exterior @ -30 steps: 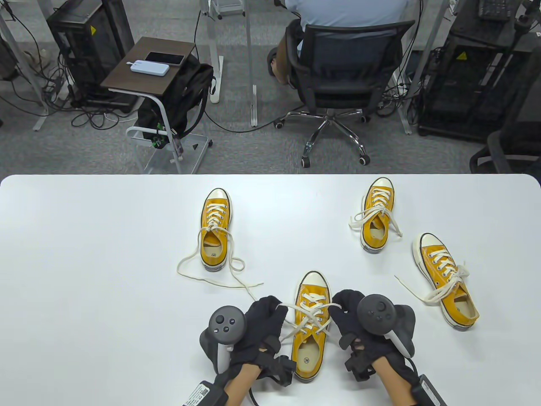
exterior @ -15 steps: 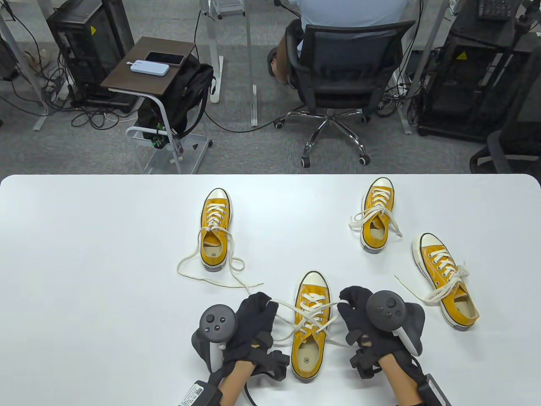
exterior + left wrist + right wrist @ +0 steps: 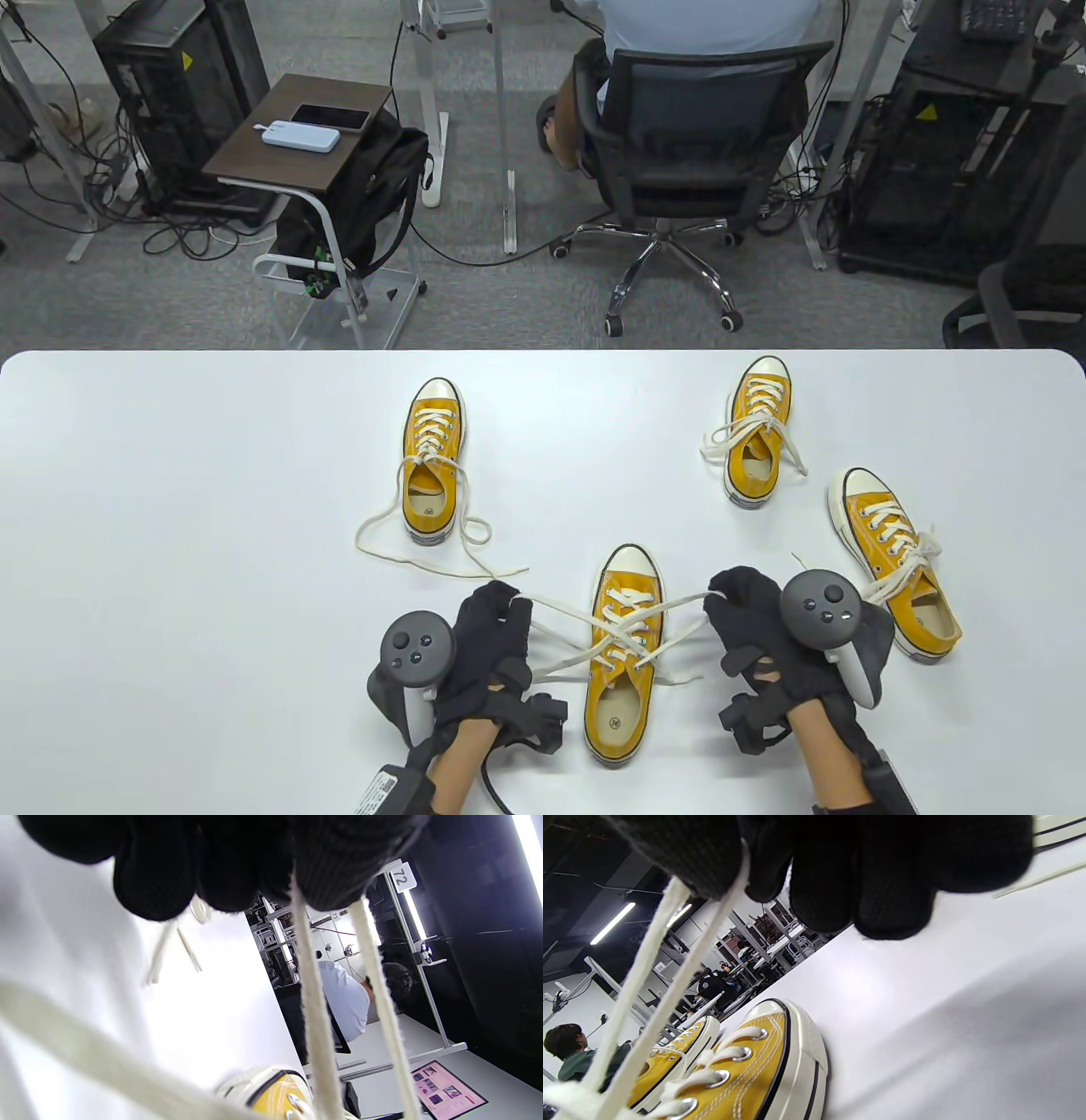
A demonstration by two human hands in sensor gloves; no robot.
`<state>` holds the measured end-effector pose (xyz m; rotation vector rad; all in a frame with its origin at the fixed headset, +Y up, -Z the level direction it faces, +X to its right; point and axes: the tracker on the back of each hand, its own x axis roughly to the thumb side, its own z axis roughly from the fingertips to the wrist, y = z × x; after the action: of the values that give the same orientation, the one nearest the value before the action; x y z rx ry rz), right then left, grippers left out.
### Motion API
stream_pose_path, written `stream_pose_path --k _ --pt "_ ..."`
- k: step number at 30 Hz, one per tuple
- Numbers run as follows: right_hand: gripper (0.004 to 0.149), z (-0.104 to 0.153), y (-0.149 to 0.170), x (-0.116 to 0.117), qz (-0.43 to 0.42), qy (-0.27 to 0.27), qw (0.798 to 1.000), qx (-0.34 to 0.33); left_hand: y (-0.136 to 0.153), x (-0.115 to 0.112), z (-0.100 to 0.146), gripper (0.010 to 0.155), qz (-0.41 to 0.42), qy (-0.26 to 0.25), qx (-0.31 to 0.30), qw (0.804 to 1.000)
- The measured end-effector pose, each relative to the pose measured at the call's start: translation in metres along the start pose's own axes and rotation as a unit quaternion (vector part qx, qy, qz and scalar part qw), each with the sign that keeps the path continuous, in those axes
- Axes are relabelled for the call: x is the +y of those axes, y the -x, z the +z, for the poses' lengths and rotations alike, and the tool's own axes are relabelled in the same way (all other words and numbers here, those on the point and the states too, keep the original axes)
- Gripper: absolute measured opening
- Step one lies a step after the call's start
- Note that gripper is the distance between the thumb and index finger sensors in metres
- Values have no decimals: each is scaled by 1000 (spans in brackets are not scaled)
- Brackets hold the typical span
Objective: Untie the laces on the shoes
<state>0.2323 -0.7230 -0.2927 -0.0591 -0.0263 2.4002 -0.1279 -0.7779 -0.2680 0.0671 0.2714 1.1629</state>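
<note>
A yellow sneaker (image 3: pixel 622 654) with white laces lies toe-away at the table's near middle, between my two hands. My left hand (image 3: pixel 488 628) pinches a doubled strand of lace (image 3: pixel 560 613) to the shoe's left; in the left wrist view the two strands (image 3: pixel 314 1005) run down from the gloved fingertips (image 3: pixel 335 878). To the shoe's right, my right hand (image 3: pixel 738 607) pinches another doubled strand (image 3: pixel 683 607), which leaves the fingers (image 3: pixel 683 861) as two cords (image 3: pixel 657 955) above the shoe's toe (image 3: pixel 772 1052). The laces cross over the tongue, stretched out sideways.
Three more yellow sneakers lie on the white table (image 3: pixel 170 509): one at centre left (image 3: pixel 431 458) with long loose laces, one at back right (image 3: pixel 758 431) and one at right (image 3: pixel 895 560), close to my right hand. Beyond the far edge, a person sits in an office chair (image 3: pixel 696 144).
Both hands have moved apart, the left leftward and the right rightward, drawing the lace strands out longer and tighter across the near shoe. The bow has spread out.
</note>
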Motion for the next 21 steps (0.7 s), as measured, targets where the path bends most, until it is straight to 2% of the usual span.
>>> stream_pose_path --k 10,16,21 --pt "39 -4 17 -12 -23 11 999 34 5 9 -6 43 -15 -21 18 1000" --pt "38 -6 28 -15 -56 -9 995 79 10 12 -9 42 -36 -26 37 998" --pt "39 -6 35 -19 -37 17 994 106 11 16 -11 41 -74 -39 41 996"
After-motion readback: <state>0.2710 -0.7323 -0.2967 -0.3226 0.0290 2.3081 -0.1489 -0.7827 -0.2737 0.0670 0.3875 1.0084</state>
